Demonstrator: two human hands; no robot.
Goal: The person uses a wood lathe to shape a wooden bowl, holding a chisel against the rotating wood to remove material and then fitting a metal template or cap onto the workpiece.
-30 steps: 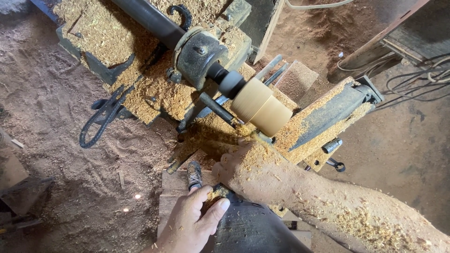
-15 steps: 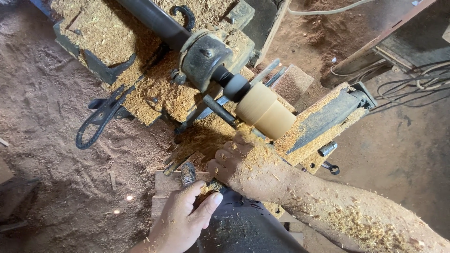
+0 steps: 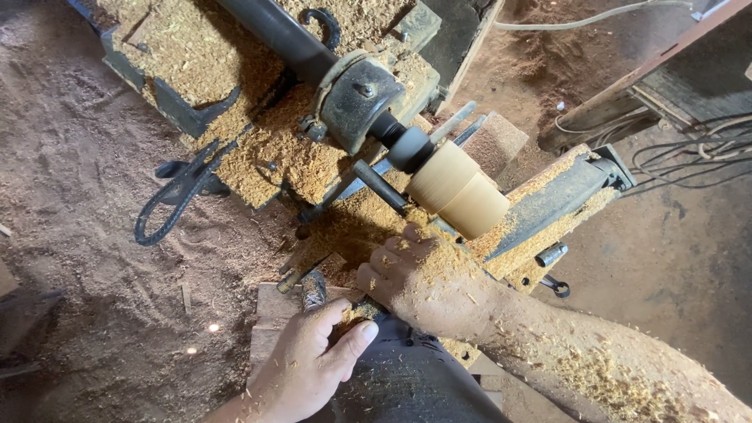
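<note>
Your right hand has its fingers curled together over something low on the tool rest — what they clamp is buried under shavings, so you cannot tell the tool's shape from here. Your left hand pinches thumb and fingers on the near end of a dark handle, just beside the right wrist. Half a second ago both hands sat a little lower and farther from the work; now the right knuckles lie just below the pale wooden blank, so the cut looks about to meet the wood, or has just met it. The blank hangs on the lathe spindle, tilted toward the lower right, near the tool rest. Sawdust covers the bed — the tool's tip is hidden behind your right hand, and your right forearm runs out of view.
</note>
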